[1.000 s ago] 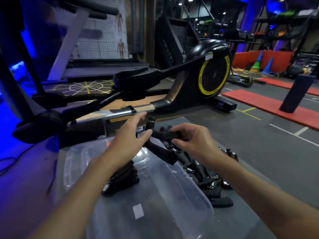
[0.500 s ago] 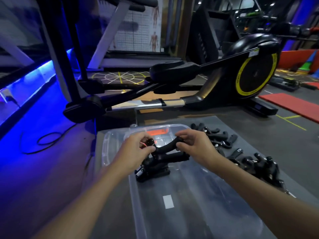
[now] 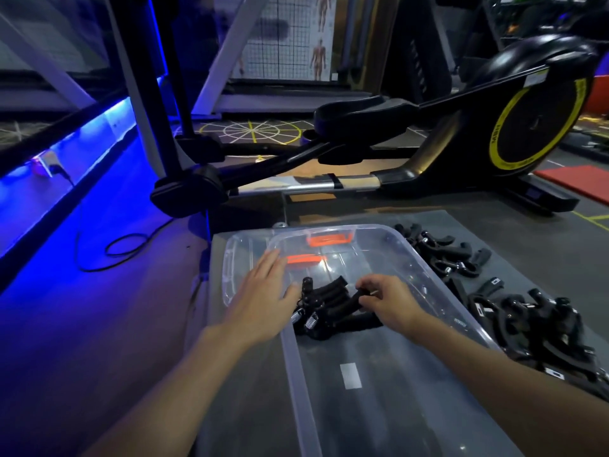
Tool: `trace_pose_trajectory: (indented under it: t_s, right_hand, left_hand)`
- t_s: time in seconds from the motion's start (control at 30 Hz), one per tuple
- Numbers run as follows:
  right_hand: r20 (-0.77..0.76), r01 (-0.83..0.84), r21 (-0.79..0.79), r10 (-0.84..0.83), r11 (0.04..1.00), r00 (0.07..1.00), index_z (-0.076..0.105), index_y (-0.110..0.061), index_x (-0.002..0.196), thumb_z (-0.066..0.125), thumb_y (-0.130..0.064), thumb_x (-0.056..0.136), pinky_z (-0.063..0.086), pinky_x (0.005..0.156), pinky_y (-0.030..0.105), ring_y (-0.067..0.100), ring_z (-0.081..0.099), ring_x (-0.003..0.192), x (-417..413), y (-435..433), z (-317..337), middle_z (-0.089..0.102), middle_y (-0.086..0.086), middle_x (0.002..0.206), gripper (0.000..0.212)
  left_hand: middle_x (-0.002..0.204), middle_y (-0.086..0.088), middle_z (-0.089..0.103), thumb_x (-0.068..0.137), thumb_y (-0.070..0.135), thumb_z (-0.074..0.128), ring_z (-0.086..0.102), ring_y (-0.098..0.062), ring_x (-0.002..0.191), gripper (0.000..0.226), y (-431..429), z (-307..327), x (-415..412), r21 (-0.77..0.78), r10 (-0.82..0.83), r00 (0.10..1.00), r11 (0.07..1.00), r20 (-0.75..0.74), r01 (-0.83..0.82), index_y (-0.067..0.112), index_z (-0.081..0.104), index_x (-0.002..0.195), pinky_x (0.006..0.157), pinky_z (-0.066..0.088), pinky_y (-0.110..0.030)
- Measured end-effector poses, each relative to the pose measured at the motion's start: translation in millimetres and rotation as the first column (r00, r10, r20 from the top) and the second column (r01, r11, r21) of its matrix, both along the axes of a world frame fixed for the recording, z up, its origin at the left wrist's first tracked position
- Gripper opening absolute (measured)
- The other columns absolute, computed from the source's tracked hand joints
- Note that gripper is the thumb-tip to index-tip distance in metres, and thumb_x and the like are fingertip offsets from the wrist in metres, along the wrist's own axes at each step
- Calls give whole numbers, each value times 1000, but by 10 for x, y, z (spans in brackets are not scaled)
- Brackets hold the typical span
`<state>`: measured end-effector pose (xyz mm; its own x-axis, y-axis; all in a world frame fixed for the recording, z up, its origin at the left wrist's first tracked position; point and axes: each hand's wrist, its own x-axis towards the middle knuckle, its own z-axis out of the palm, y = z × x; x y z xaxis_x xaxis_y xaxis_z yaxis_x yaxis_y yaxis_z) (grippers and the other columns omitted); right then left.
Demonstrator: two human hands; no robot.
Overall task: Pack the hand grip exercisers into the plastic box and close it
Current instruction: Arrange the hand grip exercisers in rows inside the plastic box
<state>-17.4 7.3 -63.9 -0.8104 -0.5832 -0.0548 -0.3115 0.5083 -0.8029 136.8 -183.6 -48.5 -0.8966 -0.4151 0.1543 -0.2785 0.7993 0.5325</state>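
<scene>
Left hand has let go, fingers spread over the box rim; right hand still pinches the exerciser, now down inside the box. A pile waits right of it.

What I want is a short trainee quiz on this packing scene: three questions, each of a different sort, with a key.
1. True or false: the right hand pinches a grip exerciser inside the plastic box.
2. Where do the loose exercisers lie? A: left of the box. B: right of the box. C: on the treadmill.
3. Fill in: the left hand holds nothing and its fingers are ___ (straight or curled).

Key: 1 true; 2 B; 3 straight.
</scene>
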Motion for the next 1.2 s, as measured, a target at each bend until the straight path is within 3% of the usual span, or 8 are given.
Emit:
trace_pose_trajectory:
  t_s: [0.07,0.2,0.33,0.43,0.57,0.67,1.03,1.2]
  right_hand:
    - [2,-3,21,3,1000,1000,64,-22,82,61,7,81,48,56,18,22,67,68,-32,-44,-151,66,8,79,30]
    - [41,17,39,-18,999,999,64,-11,89,57,11,82,46,51,11,17,59,68,-80,-135,-393,62,8,82,25]
    - [46,48,62,-51,997,998,63,-17,88,62,7,81,47,54,11,15,61,74,-129,-206,-537,63,6,90,26]
    - [-63,-25,143,35,989,997,58,-19,92,74,-2,73,47,71,20,18,58,85,-138,-241,-617,61,4,96,30]
    - [-194,-95,201,135,975,972,56,-13,98,79,-11,71,35,75,21,16,50,89,-148,-234,-703,50,-2,99,35]
    - [-273,-87,250,157,964,949,54,-15,105,78,-21,74,42,81,29,17,53,93,-151,-229,-737,48,-5,104,40]
    - [-398,22,383,143,923,906,42,-17,106,75,-42,76,46,76,38,24,58,101,-41,-278,-733,49,-2,116,51]
    - [-386,49,385,112,921,916,38,-18,106,76,-46,73,47,73,39,26,60,102,-18,-309,-736,46,-1,116,58]
  left_hand:
    - [163,5,5,98,35,39,0,-6,149,60,-2,-12,-2,9,4,1000,1000,-5,-4,15,24,152,118,5,-31]
    - [163,5,4,99,28,38,-2,-5,148,57,10,-22,-4,17,13,1000,1000,-25,-12,16,22,153,115,1,-24]
    - [163,6,5,99,23,36,-1,-6,148,54,14,-43,-6,25,0,999,1000,-49,1,16,25,151,113,2,-22]
    - [162,7,7,98,25,36,4,-6,147,53,10,-51,-18,39,6,998,999,-58,-4,18,29,149,113,7,-23]
    - [160,8,10,86,36,27,7,-5,146,64,21,-42,-19,33,4,999,999,-53,-3,18,31,147,111,10,-22]
    - [159,6,12,92,30,30,6,-5,146,56,18,-47,-8,17,-12,998,1000,-65,13,16,31,147,109,8,-18]
    - [159,5,13,95,23,34,6,-6,147,55,7,-63,-7,39,-25,997,999,-80,28,17,26,148,115,8,-23]
    - [158,4,17,85,31,27,7,-7,147,65,20,-46,-8,49,-21,996,998,-84,25,15,26,148,116,9,-23]
